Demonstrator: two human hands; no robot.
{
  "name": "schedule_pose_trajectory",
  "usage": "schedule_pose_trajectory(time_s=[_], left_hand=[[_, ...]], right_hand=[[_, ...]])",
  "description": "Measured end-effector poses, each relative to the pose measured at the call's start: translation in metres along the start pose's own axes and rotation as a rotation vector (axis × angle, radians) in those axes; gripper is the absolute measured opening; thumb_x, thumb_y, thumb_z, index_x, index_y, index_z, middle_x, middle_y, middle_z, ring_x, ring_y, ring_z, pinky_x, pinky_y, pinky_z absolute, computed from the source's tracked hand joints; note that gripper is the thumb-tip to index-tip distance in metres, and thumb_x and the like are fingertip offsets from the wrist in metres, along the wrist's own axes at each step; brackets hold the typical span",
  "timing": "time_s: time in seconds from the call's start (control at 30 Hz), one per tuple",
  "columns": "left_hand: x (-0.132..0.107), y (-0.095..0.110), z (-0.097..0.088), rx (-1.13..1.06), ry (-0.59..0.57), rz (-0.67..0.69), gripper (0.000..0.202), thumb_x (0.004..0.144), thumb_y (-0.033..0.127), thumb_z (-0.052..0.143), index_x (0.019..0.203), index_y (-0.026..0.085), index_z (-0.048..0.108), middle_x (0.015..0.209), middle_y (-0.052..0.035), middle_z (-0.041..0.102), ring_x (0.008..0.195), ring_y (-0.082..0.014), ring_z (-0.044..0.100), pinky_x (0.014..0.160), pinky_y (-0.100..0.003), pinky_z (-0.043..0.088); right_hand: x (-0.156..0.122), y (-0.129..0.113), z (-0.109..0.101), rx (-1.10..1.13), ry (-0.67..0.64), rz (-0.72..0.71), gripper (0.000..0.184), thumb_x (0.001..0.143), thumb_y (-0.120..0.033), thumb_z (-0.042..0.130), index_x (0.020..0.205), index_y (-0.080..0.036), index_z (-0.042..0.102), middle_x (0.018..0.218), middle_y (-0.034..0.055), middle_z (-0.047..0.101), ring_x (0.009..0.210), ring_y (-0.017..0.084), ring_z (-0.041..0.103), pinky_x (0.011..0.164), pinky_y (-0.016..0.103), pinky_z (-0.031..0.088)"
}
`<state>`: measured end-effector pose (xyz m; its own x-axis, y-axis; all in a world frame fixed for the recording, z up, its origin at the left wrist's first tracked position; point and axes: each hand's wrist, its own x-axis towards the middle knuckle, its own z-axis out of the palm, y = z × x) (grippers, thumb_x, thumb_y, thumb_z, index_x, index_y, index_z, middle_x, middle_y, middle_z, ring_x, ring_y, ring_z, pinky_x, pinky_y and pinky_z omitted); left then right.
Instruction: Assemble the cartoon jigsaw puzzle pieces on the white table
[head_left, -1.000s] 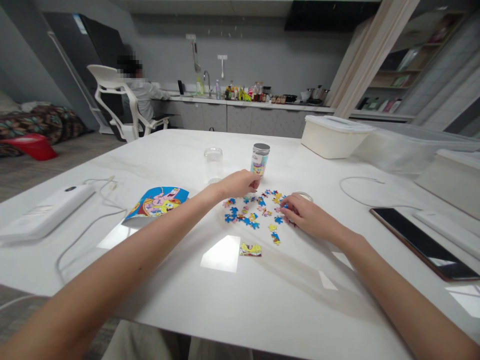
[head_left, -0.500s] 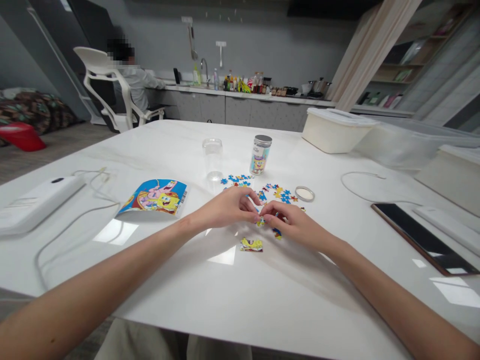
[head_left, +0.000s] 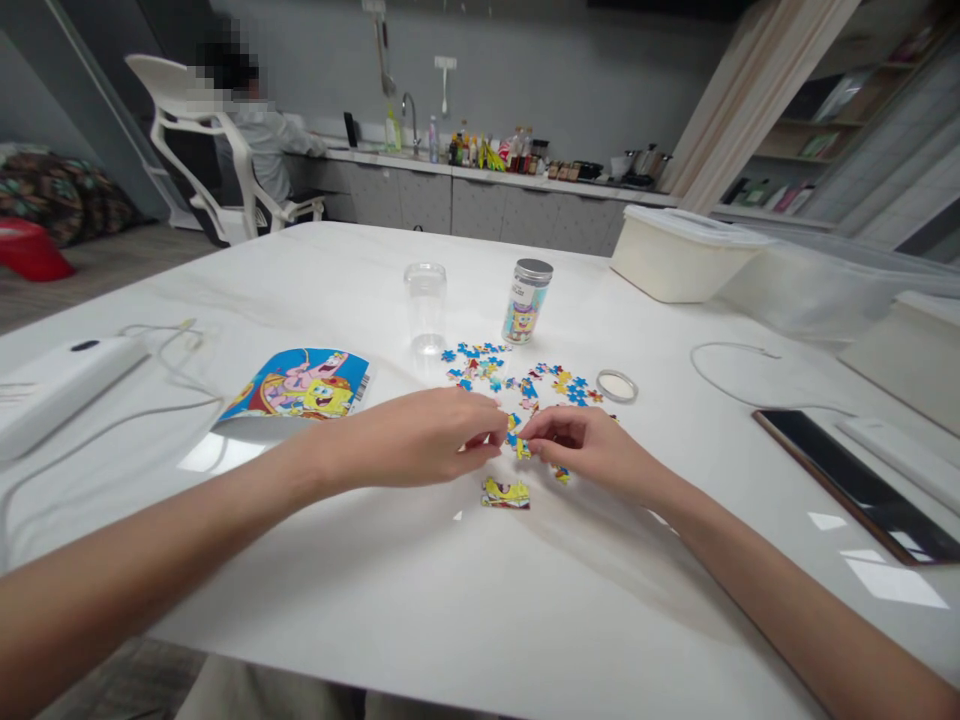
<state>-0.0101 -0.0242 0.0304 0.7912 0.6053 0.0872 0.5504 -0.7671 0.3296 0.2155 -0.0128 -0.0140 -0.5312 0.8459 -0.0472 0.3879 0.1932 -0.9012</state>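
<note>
My right hand point(head_left: 589, 442) pinches a small yellow and blue jigsaw puzzle piece point(head_left: 522, 449) between thumb and fingertips, just above the table. To its left, my left hand point(head_left: 450, 435) has bent fingers, with a small gap between thumb and forefinger and no piece seen in it. Nearer to me lies a joined yellow section of puzzle point(head_left: 505, 494). Another piece point(head_left: 561, 474) sits under the right hand's fingers, partly hidden. Beyond both hands, many loose puzzle pieces point(head_left: 576, 389) are spread out, mostly blue, some yellow and red.
A clear jar point(head_left: 426, 310) and a lidded cartoon-printed jar point(head_left: 528, 302) stand behind the pieces, with a ring-shaped lid point(head_left: 617, 386) to the right. A curled picture sheet point(head_left: 307, 385) and power strip point(head_left: 71, 385) lie left, a phone point(head_left: 847, 480) right. A person point(head_left: 262, 150) sits behind.
My left hand has drawn away from the right hand and the piece, moving a little left. The right hand keeps the piece. The camera view has shifted slightly.
</note>
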Motion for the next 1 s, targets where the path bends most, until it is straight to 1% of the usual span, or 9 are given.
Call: schedule_pose_trajectory(time_s=[0.07,0.13,0.23,0.3,0.37,0.5,0.7,0.83,1.0], left_hand=[[-0.007,0.000,0.002,0.151,-0.029,0.126,0.015,0.089,0.016,0.049,0.078,0.017,0.059,0.068,-0.0001,0.063,0.059,-0.0116,0.055,0.053,-0.024,0.034],[-0.014,-0.003,0.009,0.287,-0.019,0.257,0.017,0.090,0.018,0.047,0.077,0.018,0.058,0.063,-0.0003,0.063,0.050,-0.0112,0.050,0.047,-0.027,0.027],[-0.024,-0.008,0.021,0.364,-0.002,0.335,0.017,0.094,0.026,0.047,0.085,0.018,0.059,0.053,0.0022,0.060,0.041,-0.0103,0.044,0.043,-0.029,0.021],[-0.028,-0.008,0.025,0.376,-0.015,0.349,0.018,0.096,0.030,0.047,0.095,0.018,0.060,0.053,0.0024,0.060,0.040,-0.0104,0.045,0.042,-0.029,0.021],[-0.031,-0.006,0.025,0.382,-0.026,0.352,0.019,0.097,0.030,0.046,0.099,0.018,0.060,0.052,0.0024,0.060,0.040,-0.0104,0.046,0.042,-0.029,0.021],[-0.031,-0.003,0.026,0.373,-0.008,0.356,0.019,0.097,0.023,0.044,0.098,0.017,0.061,0.049,0.0027,0.057,0.037,-0.0096,0.043,0.041,-0.029,0.018],[-0.030,-0.003,0.028,0.345,-0.026,0.340,0.020,0.097,0.019,0.043,0.102,0.017,0.063,0.051,0.0021,0.058,0.039,-0.0094,0.042,0.042,-0.030,0.017],[-0.030,-0.001,0.026,0.360,-0.058,0.321,0.019,0.096,0.018,0.043,0.100,0.017,0.062,0.051,0.0029,0.057,0.038,-0.0093,0.042,0.041,-0.030,0.017],[-0.030,-0.002,0.028,0.366,-0.058,0.324,0.018,0.096,0.019,0.043,0.100,0.017,0.061,0.052,0.0023,0.059,0.039,-0.0103,0.044,0.041,-0.029,0.018]], right_hand=[[0.000,0.000,0.001,-0.011,-0.005,-0.004,0.013,0.078,-0.027,0.063,0.083,-0.017,0.069,0.078,0.0036,0.067,0.064,0.011,0.056,0.057,0.025,0.044],[0.000,0.001,0.002,-0.027,-0.011,-0.015,0.010,0.078,-0.025,0.063,0.080,-0.017,0.069,0.074,0.0024,0.066,0.063,0.011,0.056,0.058,0.025,0.044],[-0.001,0.000,0.004,-0.063,-0.014,-0.024,0.009,0.079,-0.023,0.061,0.080,-0.018,0.069,0.074,0.0018,0.067,0.064,0.011,0.056,0.059,0.025,0.044],[-0.003,-0.002,0.006,-0.111,0.006,-0.036,0.010,0.080,-0.023,0.061,0.081,-0.019,0.070,0.074,0.0013,0.066,0.063,0.010,0.054,0.058,0.024,0.043],[-0.006,-0.005,0.009,-0.169,0.043,-0.055,0.011,0.081,-0.023,0.061,0.081,-0.019,0.071,0.073,0.0008,0.066,0.061,0.010,0.052,0.056,0.024,0.042],[-0.007,-0.006,0.016,-0.255,0.103,-0.096,0.009,0.082,-0.022,0.062,0.081,-0.020,0.071,0.072,0.0003,0.065,0.060,0.010,0.052,0.056,0.024,0.041],[-0.005,0.001,0.018,-0.363,0.108,-0.219,0.009,0.083,-0.020,0.062,0.084,-0.021,0.071,0.082,0.0022,0.064,0.067,0.011,0.056,0.060,0.024,0.044],[-0.007,0.001,0.015,-0.420,0.112,-0.302,0.021,0.083,-0.010,0.054,0.090,-0.021,0.071,0.084,0.0033,0.065,0.072,0.013,0.058,0.064,0.026,0.046],[-0.011,0.001,0.010,-0.505,0.078,-0.429,0.037,0.075,-0.001,0.049,0.087,-0.024,0.076,0.088,0.0045,0.067,0.081,0.016,0.061,0.072,0.031,0.047]])
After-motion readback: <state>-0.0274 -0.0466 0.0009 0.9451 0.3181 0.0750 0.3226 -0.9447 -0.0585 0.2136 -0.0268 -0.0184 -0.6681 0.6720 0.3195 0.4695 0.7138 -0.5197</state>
